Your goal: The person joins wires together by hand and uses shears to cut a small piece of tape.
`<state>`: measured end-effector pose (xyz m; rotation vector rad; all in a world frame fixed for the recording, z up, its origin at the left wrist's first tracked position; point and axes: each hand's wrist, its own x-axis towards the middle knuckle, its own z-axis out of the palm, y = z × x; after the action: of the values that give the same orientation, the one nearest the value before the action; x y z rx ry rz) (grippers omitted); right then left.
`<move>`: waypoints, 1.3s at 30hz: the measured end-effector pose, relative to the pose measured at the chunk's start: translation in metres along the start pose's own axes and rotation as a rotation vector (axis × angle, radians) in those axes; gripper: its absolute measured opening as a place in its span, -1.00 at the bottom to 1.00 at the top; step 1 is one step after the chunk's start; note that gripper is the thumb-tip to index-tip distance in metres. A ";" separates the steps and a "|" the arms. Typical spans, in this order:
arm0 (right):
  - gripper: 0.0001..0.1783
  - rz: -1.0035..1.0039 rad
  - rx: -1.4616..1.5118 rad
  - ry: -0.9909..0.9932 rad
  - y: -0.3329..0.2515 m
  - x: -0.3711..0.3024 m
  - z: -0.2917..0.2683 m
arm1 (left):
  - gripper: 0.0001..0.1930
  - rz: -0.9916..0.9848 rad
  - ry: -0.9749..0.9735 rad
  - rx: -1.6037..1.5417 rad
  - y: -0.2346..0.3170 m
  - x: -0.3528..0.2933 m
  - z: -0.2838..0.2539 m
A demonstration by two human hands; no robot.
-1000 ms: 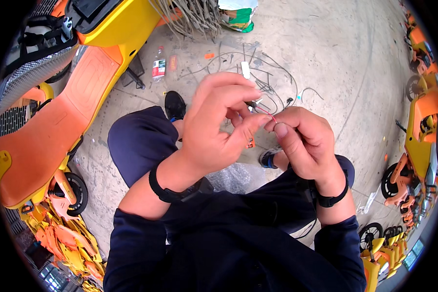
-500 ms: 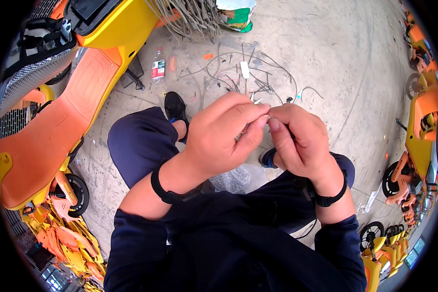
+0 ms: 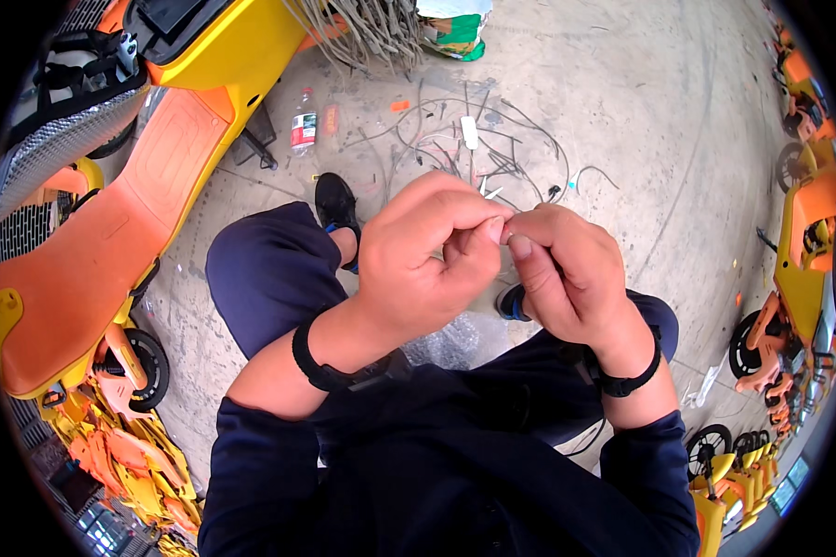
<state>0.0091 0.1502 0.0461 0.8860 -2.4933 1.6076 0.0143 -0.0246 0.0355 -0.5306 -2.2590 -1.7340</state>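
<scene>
Where the frame begins at far left, one orange-and-yellow scooter body (image 3: 93,251) lies on the concrete, its small black wheel (image 3: 149,367) at lower left. One plastic bottle (image 3: 303,121) lies on the ground just above it, upper left of centre.

Centre frame: left hand (image 3: 418,269) and right hand (image 3: 567,278) meet, fingertips touching. Both are closed to a narrow pinch, thumb against forefinger, on one small pale piece (image 3: 505,229) held between them at centre, slightly above mid-height. Piece almost fully hidden by fingers; kind cannot be told. Judged: very light, tiny, easily dropped or lost among the litter; fingertip pinch at its ends is the only workable hold, light pressure.

Counts: two hands, one black wristband each (two in all), two dark-trousered knees, one black shoe (image 3: 336,200) clearly seen, a second partly hidden under the right hand.

Upper centre: tangle of loose wires (image 3: 474,148) on the floor, too many to count. Right edge: several more orange scooters (image 3: 803,251), number unclear.
</scene>
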 end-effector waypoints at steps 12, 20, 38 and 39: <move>-0.91 0.029 0.083 0.064 0.008 -0.002 -0.004 | -0.81 -0.379 -0.163 -0.495 -0.001 0.001 -0.001; -0.84 -0.007 -0.004 0.183 0.010 0.004 -0.005 | -0.92 0.001 -0.078 -0.003 -0.006 0.008 -0.005; -0.80 -0.008 -0.064 0.166 0.011 0.001 0.004 | -0.94 -0.011 -0.096 0.094 0.000 0.009 -0.006; -0.80 0.010 -0.075 0.162 0.009 0.002 0.003 | -0.94 -0.009 -0.103 0.110 0.000 0.009 -0.007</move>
<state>0.0037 0.1493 0.0377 0.7060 -2.4329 1.5111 0.0061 -0.0297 0.0409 -0.6002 -2.4139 -1.6095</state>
